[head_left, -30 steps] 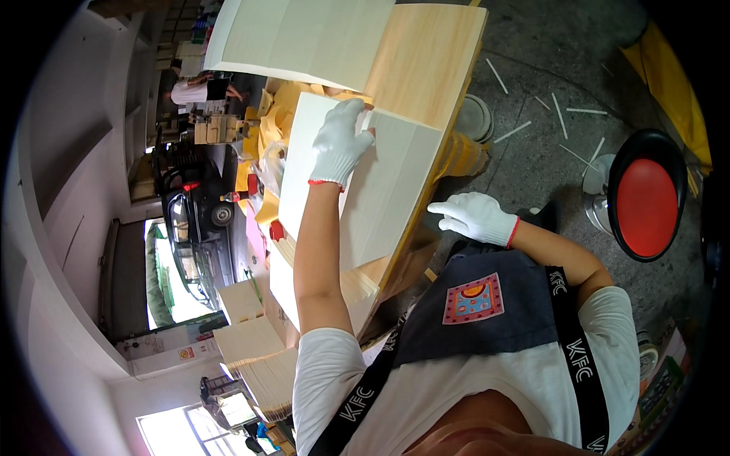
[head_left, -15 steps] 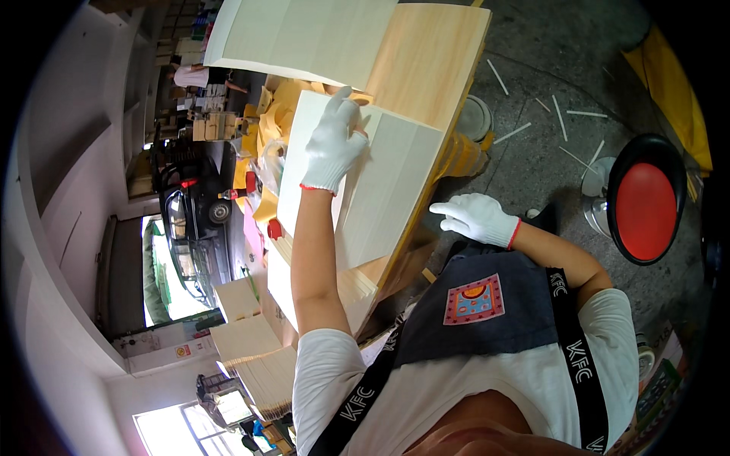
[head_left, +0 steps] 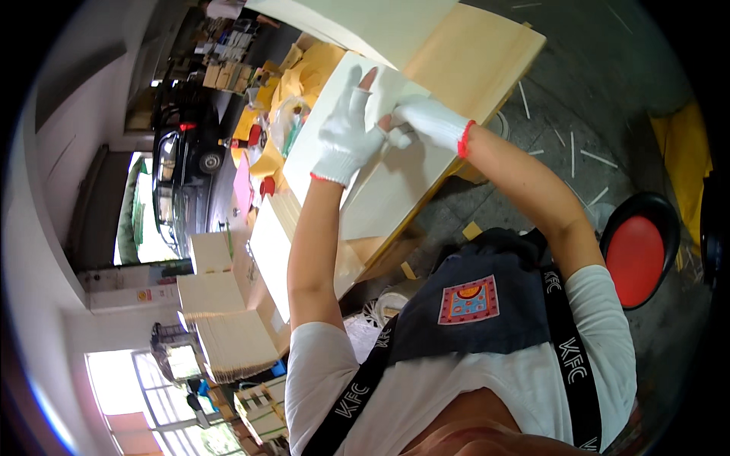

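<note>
My left hand (head_left: 348, 137) wears a white knit glove with red cuff; the index fingertip and thumb tip show bare. Its fingers are stretched apart over a white board (head_left: 308, 148). My right hand (head_left: 432, 121), also gloved in white, meets the left hand at its thumb. The right fingers are bent together there; whatever they grip is too small to make out. Beneath the hands, a pale panel (head_left: 384, 201) lies on the worktable, with a hand shadow across it. Beyond it are a larger white board (head_left: 350, 23) and a bare-wood sheet (head_left: 471, 57).
Yellow scraps (head_left: 312, 68), clear plastic (head_left: 289, 121) and a red cap (head_left: 267, 186) lie left of the boards. Stacked panels (head_left: 236, 342) stand lower left. At right is a red-seated stool (head_left: 637, 251); white strips (head_left: 572, 154) litter the floor. A dark vehicle (head_left: 182, 167) stands beyond.
My right hand has risen from beside the apron to meet my left hand's thumb over the board. My left hand has turned slightly with fingers spread. The whole view has tilted and shifted.
</note>
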A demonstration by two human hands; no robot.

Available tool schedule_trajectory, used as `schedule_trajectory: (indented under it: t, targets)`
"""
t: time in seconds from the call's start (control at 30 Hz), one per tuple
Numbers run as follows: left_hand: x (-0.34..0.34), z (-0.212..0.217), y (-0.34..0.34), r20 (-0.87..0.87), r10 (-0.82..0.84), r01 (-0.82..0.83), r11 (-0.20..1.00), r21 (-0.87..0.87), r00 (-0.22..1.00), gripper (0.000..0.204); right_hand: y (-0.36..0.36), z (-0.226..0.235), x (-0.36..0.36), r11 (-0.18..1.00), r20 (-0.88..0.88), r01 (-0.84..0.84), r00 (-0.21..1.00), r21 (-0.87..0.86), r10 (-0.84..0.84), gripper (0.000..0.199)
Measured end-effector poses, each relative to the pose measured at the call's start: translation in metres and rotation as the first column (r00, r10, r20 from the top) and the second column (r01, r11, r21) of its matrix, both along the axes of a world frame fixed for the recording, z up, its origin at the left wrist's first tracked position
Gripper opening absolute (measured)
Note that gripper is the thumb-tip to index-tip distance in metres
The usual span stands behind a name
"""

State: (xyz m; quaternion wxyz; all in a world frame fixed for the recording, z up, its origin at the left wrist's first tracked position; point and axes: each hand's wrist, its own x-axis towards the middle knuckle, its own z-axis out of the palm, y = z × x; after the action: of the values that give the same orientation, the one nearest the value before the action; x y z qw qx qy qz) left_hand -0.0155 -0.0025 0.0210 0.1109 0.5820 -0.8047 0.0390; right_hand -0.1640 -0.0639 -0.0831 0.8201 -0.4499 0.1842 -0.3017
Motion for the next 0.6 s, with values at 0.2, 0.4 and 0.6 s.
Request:
schedule_trajectory:
  t: [0.2,0.4,0.6]
  targets:
    - [0.021,-0.028,0.060,0.008,0.455,-0.454,0.888,0.069,0.891,0.077,0.005,0.012,0.020,0.999,0.065,0.043,0.997,-0.019,-0.041,0.025]
    - [0.042,0.003,0.053,-0.024,0.519,-0.518,0.848,-0.111,0.855,0.044,0.023,0.025,0.038,0.794,-0.267,0.140,0.895,-0.592,-0.358,0.057]
    - [0.136,0.036,0.098,-0.817,0.243,-0.645,0.739,-0.193,0.523,0.025,0.098,0.028,0.081,0.178,-0.225,-0.163,0.879,-0.970,-0.420,0.062]
